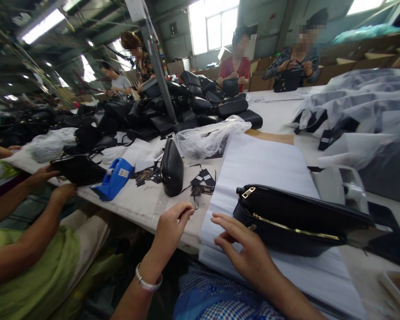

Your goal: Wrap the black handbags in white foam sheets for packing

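Note:
My left hand (pixel 174 224) is closed in a pinch at the table's front edge. Its fingertips meet the thin black cord of a hang tag (pixel 206 190). More black hang tags (pixel 146 176) lie loose just beyond. My right hand (pixel 242 242) is open, thumb and fingers apart, with nothing in it. Close to its fingers, a black handbag (pixel 296 218) with gold zippers lies on white paper sheets (pixel 266 162). A smaller black pouch (pixel 172 169) stands upright ahead of my left hand.
A blue tape dispenser (pixel 115 178) stands left; a white dispenser (pixel 342 186) sits behind the handbag. Clear plastic (pixel 206 140) and a heap of black bags (pixel 193 98) lie farther back. A co-worker's hands (pixel 62 193) hold a black bag at left. Plastic-covered bags (pixel 360 106) fill the right.

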`<state>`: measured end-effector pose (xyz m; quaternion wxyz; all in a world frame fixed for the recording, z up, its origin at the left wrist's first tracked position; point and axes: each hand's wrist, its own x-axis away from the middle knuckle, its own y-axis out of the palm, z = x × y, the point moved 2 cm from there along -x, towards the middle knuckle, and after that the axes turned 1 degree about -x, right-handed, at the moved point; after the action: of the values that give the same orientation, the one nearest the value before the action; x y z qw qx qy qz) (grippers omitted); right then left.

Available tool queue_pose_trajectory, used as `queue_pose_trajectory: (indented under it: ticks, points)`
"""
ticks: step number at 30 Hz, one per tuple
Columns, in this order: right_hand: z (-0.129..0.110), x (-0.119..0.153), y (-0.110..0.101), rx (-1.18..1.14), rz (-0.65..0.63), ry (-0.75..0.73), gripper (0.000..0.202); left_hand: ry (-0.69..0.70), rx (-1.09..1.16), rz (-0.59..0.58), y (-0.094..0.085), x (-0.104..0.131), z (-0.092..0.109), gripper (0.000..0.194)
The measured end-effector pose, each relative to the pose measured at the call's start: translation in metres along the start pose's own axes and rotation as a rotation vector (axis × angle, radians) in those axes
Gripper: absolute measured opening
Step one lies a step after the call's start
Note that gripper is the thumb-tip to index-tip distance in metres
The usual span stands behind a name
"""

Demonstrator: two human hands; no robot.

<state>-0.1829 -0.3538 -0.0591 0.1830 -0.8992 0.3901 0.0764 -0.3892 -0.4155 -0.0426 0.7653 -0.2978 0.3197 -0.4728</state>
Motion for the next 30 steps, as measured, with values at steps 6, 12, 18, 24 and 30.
queue_pose_trajectory:
  ticks: [6, 12, 18, 24, 30]
  points:
    - [-0.035, -0.011, 0.003, -0.197, -0.067, -0.014, 0.06, 0.371, 0.126, -0.161, -0.039, 0.022, 0.074, 0.017]
    - [-0.055, 0.013, -0.022, 0.007, 0.077, 0.008, 0.011, 0.468, 0.197, -0.058, -0.033, 0.014, 0.09, 0.015]
    - [-0.042, 0.017, -0.051, -0.015, 0.238, 0.217, 0.02, 0.233, 0.445, 0.034, 0.001, -0.008, 0.096, 0.012]
    - [-0.037, 0.015, -0.061, 0.078, 0.22, 0.176, 0.014, 0.556, 0.366, -0.096, 0.024, 0.004, 0.128, 0.021]
    - [-0.024, 0.018, -0.056, 0.205, 0.186, 0.178, 0.063, 0.568, 0.257, -0.238, 0.039, 0.004, 0.13, 0.012]
